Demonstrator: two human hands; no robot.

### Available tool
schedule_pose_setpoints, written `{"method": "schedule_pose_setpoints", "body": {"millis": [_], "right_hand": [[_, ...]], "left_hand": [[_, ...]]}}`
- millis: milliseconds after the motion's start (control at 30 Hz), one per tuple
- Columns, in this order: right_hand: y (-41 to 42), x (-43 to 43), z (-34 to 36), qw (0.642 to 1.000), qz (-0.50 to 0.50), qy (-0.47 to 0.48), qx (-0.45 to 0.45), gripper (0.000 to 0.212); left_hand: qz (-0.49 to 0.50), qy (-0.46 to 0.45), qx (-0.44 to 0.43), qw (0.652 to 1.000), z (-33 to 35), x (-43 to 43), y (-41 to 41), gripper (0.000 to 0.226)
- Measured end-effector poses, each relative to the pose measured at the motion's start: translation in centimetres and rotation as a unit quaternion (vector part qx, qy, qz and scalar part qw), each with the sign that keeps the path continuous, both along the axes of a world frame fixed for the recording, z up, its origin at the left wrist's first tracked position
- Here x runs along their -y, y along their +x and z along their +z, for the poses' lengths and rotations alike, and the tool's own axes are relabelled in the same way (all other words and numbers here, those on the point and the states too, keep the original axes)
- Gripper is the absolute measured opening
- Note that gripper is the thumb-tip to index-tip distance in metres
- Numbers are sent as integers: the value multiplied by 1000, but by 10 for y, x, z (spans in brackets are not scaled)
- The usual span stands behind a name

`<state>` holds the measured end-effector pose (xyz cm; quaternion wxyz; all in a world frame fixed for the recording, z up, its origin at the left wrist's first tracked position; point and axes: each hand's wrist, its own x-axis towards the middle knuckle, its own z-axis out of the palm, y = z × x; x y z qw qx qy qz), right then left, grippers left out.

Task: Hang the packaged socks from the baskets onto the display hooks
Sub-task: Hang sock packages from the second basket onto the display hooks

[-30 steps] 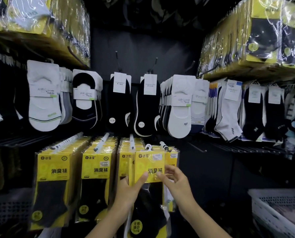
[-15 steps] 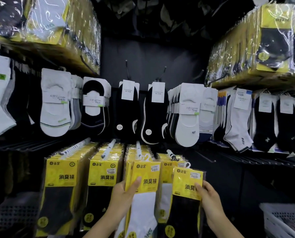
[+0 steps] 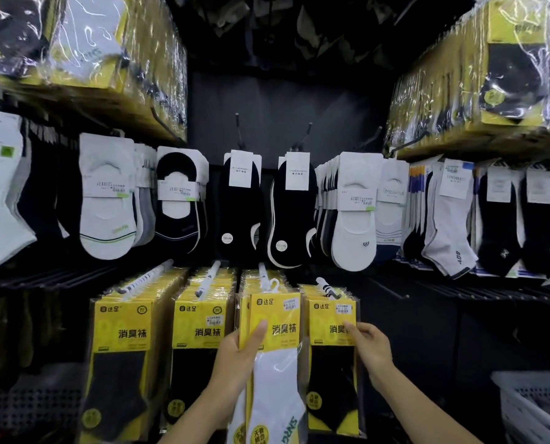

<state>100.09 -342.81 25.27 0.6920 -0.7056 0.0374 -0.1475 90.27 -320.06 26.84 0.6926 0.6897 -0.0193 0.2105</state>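
Four rows of yellow sock packs hang on white display hooks in the lower middle. My left hand (image 3: 241, 357) grips the front white-sock pack (image 3: 275, 347) of the third row, thumb across its yellow card, under its hook (image 3: 265, 277). My right hand (image 3: 371, 344) pinches the right edge of a black-sock pack (image 3: 329, 354), which hangs at the front of the fourth row on the rightmost hook (image 3: 326, 288).
Two more rows of yellow packs (image 3: 123, 354) hang to the left. Unpackaged low socks (image 3: 353, 213) fill the rail above. Wrapped bundles (image 3: 84, 49) sit on the upper shelves. A white basket (image 3: 536, 408) stands at the lower right.
The black-sock pack went from in front of the third row to the rightmost hook and now hangs there. My left hand stayed on the white-sock pack. The view rose slightly.
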Motion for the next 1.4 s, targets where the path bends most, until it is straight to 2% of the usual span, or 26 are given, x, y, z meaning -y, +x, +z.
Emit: {"method": "schedule_pose_setpoints", "body": {"millis": [67, 133, 200, 300, 367, 433, 533, 733, 933, 1033, 1167, 1267, 1400], "right_hand": [[-3, 3, -10, 997, -67, -1, -34, 24], [-13, 5, -15, 994, -92, -12, -49, 24], [-25, 3, -14, 999, -39, 0, -30, 24], [-52, -10, -1, 996, 91, 4, 5, 27], [-67, -20, 6, 986, 164, -2, 26, 26], [-76, -25, 9, 981, 191, 16, 39, 23], [-77, -19, 12, 984, 164, 54, 46, 19], [-61, 15, 20, 995, 69, 55, 37, 14], [-36, 9, 31, 994, 89, 24, 61, 14], [-21, 1, 29, 993, 105, 24, 55, 14], [1, -2, 16, 997, 40, -3, 59, 12], [11, -2, 4, 997, -36, -49, 37, 23], [6, 3, -9, 989, -101, -111, 5, 41]], "left_hand": [[-5, 3, -9, 1000, -3, 2, -1, 26], [0, 6, -26, 1000, -7, 2, -2, 28], [-7, 1, -35, 999, -10, 4, 0, 32], [-19, -13, -44, 999, -13, 17, 2, 34], [-44, -21, -52, 997, -13, 32, -1, 25], [-70, -39, -65, 995, -16, 45, -2, 20], [-66, -53, -79, 993, -17, 49, -2, 23], [7, 16, -30, 999, -7, 20, 8, 50], [19, 58, 7, 998, 5, 5, 19, 48], [14, 71, 18, 997, 7, 5, 20, 54], [-8, 76, 9, 997, 3, 5, 27, 52], [-28, 59, 9, 998, 0, 11, 29, 38], [-60, 52, 27, 996, -4, 22, 24, 39]]}}
